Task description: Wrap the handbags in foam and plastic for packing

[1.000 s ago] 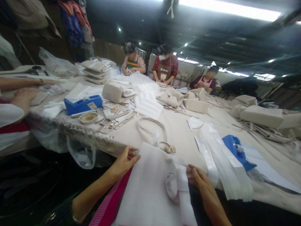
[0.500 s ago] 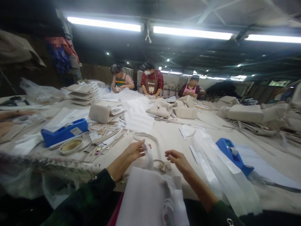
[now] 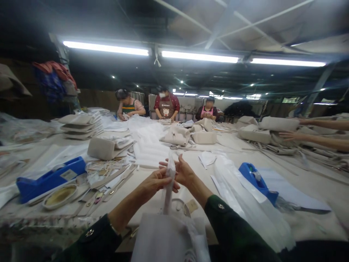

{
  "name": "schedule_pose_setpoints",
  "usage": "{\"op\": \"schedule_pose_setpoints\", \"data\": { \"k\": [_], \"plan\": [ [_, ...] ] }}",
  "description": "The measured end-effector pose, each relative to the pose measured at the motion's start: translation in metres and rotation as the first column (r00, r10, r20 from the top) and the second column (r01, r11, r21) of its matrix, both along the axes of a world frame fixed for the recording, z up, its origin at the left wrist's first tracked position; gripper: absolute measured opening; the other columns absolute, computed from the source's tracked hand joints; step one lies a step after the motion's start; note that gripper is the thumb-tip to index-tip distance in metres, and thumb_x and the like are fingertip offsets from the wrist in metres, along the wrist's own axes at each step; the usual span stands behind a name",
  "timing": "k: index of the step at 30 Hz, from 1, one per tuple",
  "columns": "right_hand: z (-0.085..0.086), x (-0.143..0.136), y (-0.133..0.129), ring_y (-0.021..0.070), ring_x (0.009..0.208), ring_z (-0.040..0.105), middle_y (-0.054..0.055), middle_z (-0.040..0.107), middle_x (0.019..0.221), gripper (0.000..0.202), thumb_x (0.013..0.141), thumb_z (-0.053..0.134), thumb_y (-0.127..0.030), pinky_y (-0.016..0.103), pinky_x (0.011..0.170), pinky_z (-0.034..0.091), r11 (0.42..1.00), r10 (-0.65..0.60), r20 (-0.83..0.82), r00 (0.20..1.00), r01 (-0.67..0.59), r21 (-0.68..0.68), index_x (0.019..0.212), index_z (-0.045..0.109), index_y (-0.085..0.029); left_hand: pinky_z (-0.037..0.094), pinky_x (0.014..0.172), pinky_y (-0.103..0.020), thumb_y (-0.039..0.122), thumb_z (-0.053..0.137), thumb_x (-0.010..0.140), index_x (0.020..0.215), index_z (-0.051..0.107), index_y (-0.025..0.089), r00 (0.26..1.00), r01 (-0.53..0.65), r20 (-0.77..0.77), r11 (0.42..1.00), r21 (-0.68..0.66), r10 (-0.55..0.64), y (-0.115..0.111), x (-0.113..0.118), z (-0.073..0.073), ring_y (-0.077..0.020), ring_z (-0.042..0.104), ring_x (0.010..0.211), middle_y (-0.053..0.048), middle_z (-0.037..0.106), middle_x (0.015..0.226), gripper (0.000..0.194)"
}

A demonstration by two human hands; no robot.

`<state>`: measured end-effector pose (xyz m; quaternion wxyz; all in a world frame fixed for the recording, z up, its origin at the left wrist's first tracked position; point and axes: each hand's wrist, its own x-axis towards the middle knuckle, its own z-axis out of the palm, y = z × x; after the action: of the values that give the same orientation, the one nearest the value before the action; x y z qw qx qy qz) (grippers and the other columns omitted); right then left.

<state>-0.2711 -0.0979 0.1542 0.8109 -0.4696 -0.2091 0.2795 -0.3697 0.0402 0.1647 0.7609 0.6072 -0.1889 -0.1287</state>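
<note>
A translucent white wrapped strip [image 3: 168,193] rises from a bag wrapped in white foam sheet [image 3: 159,236] at the bottom centre. My left hand [image 3: 155,182] pinches the strip between thumb and fingers. Just to its right, my right hand [image 3: 184,173] is beside the upper part of the strip, its fingers spread and partly behind it. A thin beige strap with a small tan tag [image 3: 192,206] lies on the table behind the wrapped bag.
Blue tape dispensers stand at left [image 3: 51,178] and right [image 3: 257,182]. A round dish [image 3: 60,196] sits near straps at left. Clear plastic sleeves [image 3: 237,189] lie at right. Beige bags [image 3: 176,135] are further back. Three people work opposite; another person's hands [image 3: 297,136] touch bags at right.
My right hand has moved left to the strip, and my left hand has the strip more upright. The view has shifted right and upward. Another person's arms have appeared at right.
</note>
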Motion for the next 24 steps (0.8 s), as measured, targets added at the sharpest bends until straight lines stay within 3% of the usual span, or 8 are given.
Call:
{"op": "schedule_pose_setpoints", "data": {
  "k": [3, 6, 9, 13, 18, 21, 24],
  "plan": [
    [0.028, 0.011, 0.003, 0.0249, 0.092, 0.069, 0.009, 0.072, 0.098, 0.036, 0.085, 0.061, -0.056, 0.044, 0.084, 0.053, 0.977, -0.138, -0.012, 0.990, 0.138, 0.164, 0.092, 0.054, -0.022, 0.052, 0.076, -0.036, 0.038, 0.069, 0.083, 0.112, 0.059, 0.013, 0.999, 0.024, 0.034, 1.000, 0.020, -0.025, 0.003, -0.004, 0.001, -0.0244, 0.070, 0.076, -0.015, 0.074, 0.089, 0.039],
    [0.054, 0.017, -0.003, 0.0200, 0.089, 0.070, 0.000, 0.073, 0.094, 0.030, 0.075, 0.075, -0.035, 0.040, 0.089, 0.052, 0.940, -0.269, 0.033, 0.962, 0.255, 0.226, 0.094, 0.053, -0.027, 0.051, 0.076, -0.037, 0.039, 0.071, 0.081, 0.108, 0.061, 0.013, 0.998, -0.012, 0.059, 0.999, 0.033, 0.010, 0.005, -0.005, 0.000, -0.0246, 0.069, 0.074, -0.014, 0.074, 0.087, 0.039],
    [0.078, 0.010, -0.014, 0.0192, 0.085, 0.068, -0.003, 0.073, 0.085, 0.037, 0.068, 0.076, -0.025, 0.038, 0.086, 0.052, 0.913, -0.360, 0.125, 0.925, 0.322, 0.250, 0.101, 0.059, -0.029, 0.050, 0.076, -0.037, 0.041, 0.074, 0.075, 0.100, 0.062, 0.012, 0.987, -0.148, 0.064, 0.988, 0.051, 0.145, 0.007, -0.001, -0.005, -0.0245, 0.069, 0.073, -0.014, 0.074, 0.084, 0.040],
    [0.102, -0.024, -0.024, 0.0207, 0.089, 0.065, 0.000, 0.073, 0.085, 0.038, 0.061, 0.075, -0.014, 0.034, 0.088, 0.048, 0.917, -0.390, 0.316, 0.865, 0.334, 0.218, 0.097, 0.069, -0.023, 0.049, 0.073, -0.036, 0.045, 0.076, 0.068, 0.092, 0.062, 0.013, 0.940, -0.341, 0.027, 0.938, 0.065, 0.340, 0.010, 0.009, -0.018, -0.0238, 0.067, 0.070, -0.013, 0.074, 0.079, 0.042],
    [0.122, -0.072, -0.019, 0.0232, 0.094, 0.065, 0.002, 0.074, 0.095, 0.029, 0.072, 0.071, -0.020, 0.037, 0.084, 0.050, 0.945, -0.276, 0.689, 0.670, 0.320, 0.068, 0.101, 0.071, -0.024, 0.047, 0.069, -0.035, 0.039, 0.074, 0.064, 0.087, 0.060, 0.015, 0.852, -0.516, -0.045, 0.850, 0.104, 0.522, 0.012, 0.019, -0.033, -0.0227, 0.066, 0.066, -0.010, 0.073, 0.077, 0.036],
    [0.125, -0.088, -0.010, 0.0210, 0.075, 0.065, 0.005, 0.074, 0.091, 0.028, 0.073, 0.075, -0.028, 0.034, 0.067, 0.052, 0.967, -0.182, 0.748, 0.638, 0.255, 0.018, 0.100, 0.071, -0.023, 0.045, 0.066, -0.035, 0.036, 0.072, 0.065, 0.083, 0.059, 0.015, 0.788, -0.594, -0.090, 0.790, 0.154, 0.609, 0.015, 0.021, -0.040, -0.0232, 0.065, 0.064, -0.010, 0.072, 0.074, 0.031],
    [0.119, -0.091, -0.002, 0.0232, 0.069, 0.068, 0.007, 0.074, 0.087, 0.026, 0.076, 0.074, -0.038, 0.040, 0.069, 0.056, 0.974, -0.148, 0.755, 0.639, 0.225, 0.001, 0.095, 0.072, -0.020, 0.044, 0.065, -0.036, 0.030, 0.070, 0.066, 0.078, 0.057, 0.017, 0.723, -0.661, -0.096, 0.726, 0.191, 0.684, 0.019, 0.020, -0.047, -0.0257, 0.063, 0.067, -0.010, 0.070, 0.071, 0.023]
  ]
}}
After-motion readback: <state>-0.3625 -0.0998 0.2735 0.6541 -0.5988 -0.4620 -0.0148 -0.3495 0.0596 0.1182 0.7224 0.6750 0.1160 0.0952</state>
